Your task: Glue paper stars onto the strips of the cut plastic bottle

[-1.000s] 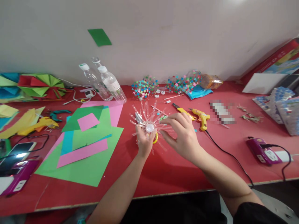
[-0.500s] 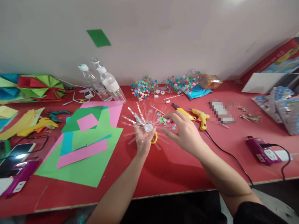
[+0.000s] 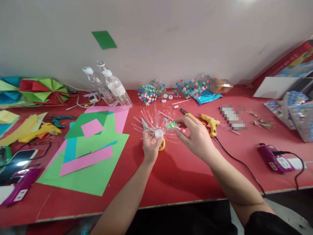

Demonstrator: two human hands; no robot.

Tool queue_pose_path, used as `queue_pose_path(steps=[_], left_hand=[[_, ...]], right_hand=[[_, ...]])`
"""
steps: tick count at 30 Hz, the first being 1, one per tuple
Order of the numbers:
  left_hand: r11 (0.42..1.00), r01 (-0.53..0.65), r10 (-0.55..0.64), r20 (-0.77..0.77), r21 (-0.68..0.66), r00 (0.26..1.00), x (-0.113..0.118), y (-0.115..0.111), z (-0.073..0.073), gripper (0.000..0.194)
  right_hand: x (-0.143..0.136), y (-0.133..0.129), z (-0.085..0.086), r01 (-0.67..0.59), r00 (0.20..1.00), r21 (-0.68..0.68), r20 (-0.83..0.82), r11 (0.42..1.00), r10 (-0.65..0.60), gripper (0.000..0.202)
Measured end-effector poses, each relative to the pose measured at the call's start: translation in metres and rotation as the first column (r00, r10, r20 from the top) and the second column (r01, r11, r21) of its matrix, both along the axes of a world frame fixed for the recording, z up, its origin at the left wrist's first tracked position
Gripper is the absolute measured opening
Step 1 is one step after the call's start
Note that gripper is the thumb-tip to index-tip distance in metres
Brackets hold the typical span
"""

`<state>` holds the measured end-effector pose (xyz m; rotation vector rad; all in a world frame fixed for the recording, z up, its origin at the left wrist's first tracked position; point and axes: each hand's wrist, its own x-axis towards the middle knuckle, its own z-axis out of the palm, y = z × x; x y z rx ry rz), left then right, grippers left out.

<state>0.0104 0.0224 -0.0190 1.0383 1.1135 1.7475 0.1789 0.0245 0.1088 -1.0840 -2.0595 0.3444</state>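
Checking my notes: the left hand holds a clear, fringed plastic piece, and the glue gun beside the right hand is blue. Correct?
No: in the head view, the glue gun beside the right hand is yellow, not blue. The left hand holds the clear, fringed plastic piece.

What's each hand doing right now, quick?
Left hand: closed, holding the fringed clear plastic piece.
Right hand: curled near it; can't tell if it's holding any part.

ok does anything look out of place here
Slightly odd: a green paper piece sits on the wall, apart from the coloured sheets on the table, and an orange bottle lies sideways while the clear bottles stand.
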Motion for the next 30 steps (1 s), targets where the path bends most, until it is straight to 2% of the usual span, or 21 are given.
queue_pose_path(steps=[5,11,17,23,30], left_hand=[[0.999,0.023,-0.024,-0.029,-0.025,0.999,0.004,-0.003,0.003,0.047],[1.0,0.015,-0.017,-0.061,-0.023,0.998,0.007,-0.006,0.008,0.043],[0.998,0.033,-0.037,-0.077,-0.048,0.996,0.007,-0.008,0.007,0.043],[1.0,0.018,-0.019,-0.107,-0.016,0.994,0.007,-0.009,0.003,0.043],[1.0,0.021,-0.023,-0.128,-0.016,0.992,0.008,-0.011,0.004,0.038]], right_hand=[[0.004,-0.003,0.006,0.069,0.998,0.176,-0.025,0.982,-0.065,0.01],[0.003,-0.011,0.01,0.056,0.998,0.308,-0.017,0.95,-0.053,0.014],[-0.003,-0.01,0.006,0.064,0.994,0.328,0.062,0.943,-0.089,0.016],[-0.005,-0.01,0.001,0.093,0.981,0.351,0.125,0.932,-0.145,0.019],[-0.009,-0.01,-0.003,0.064,0.982,0.302,0.149,0.951,-0.114,0.019]])
